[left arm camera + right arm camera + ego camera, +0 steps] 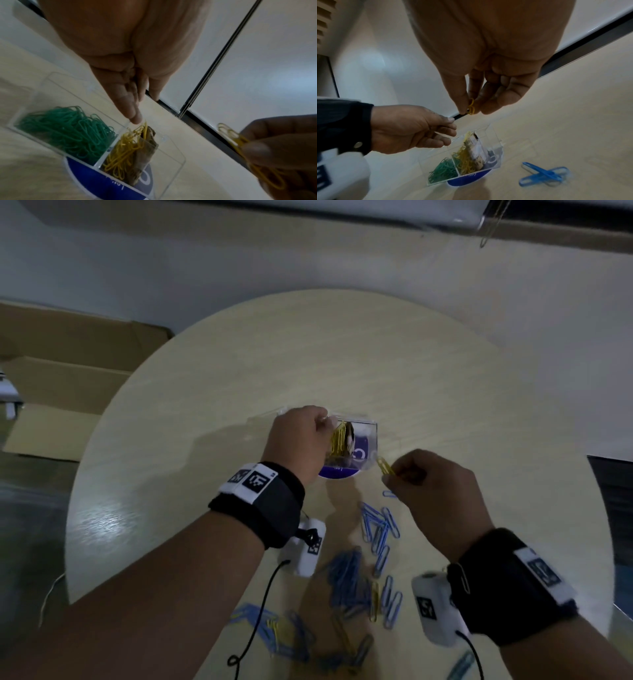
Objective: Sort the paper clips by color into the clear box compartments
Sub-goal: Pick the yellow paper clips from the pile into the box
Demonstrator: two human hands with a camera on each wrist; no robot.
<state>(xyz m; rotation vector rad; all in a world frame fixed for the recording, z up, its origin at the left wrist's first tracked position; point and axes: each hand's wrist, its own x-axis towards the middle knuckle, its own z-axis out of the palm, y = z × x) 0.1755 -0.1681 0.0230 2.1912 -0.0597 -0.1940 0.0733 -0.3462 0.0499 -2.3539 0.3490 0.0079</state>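
Observation:
A clear box [374, 444] stands mid-table. In the left wrist view it holds green clips [68, 129] in one compartment and yellow clips [123, 150] with a folded paper scrap [145, 151] in the one beside it. My left hand [301, 436] hovers over the box, and its fingertips [136, 117] reach the top of the yellow pile; I see nothing pinched. Just right of the box, my right hand [390, 474] pinches a few yellow clips [471, 106] between thumb and fingers. Several blue clips [378, 529] lie loose nearer me.
A blue round disc [337, 473] lies under the box's near edge. More blue clips [346, 577] and a few yellow ones [375, 601] are scattered toward the table's near edge. Flattened cardboard [68, 378] lies on the floor at left.

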